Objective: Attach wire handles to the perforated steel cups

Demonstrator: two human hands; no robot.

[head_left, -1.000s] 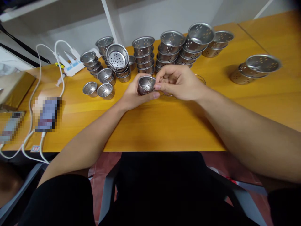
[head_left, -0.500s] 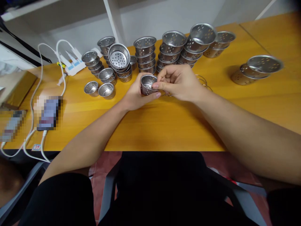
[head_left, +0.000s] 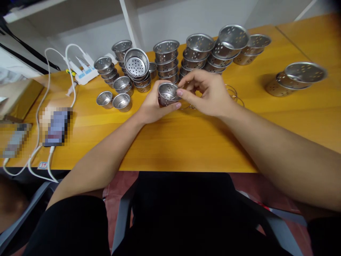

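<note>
My left hand (head_left: 152, 108) is wrapped round a small perforated metal cup (head_left: 167, 93), which is tilted so its inside shows. At the cup's right rim my right hand (head_left: 206, 91) has its thumb and index finger close together; a thin wire seems to lie in the cup by the fingertips, but whether they pinch it is too small to tell. Thin wire rings (head_left: 234, 93) lie on the table behind and beneath my right hand. Two small cups (head_left: 122, 102) stand left of my left hand.
Stacks of perforated cups (head_left: 166, 53) line the table's back, and another stack (head_left: 293, 78) stands at the right. A power strip (head_left: 86, 74), white cables, a phone (head_left: 57, 127) and a cardboard box (head_left: 22, 99) are at the left.
The thumb and index finger of my right hand have shifted slightly up and right, from inside the cup to its rim. My left hand still holds the cup. The view has moved slightly.
</note>
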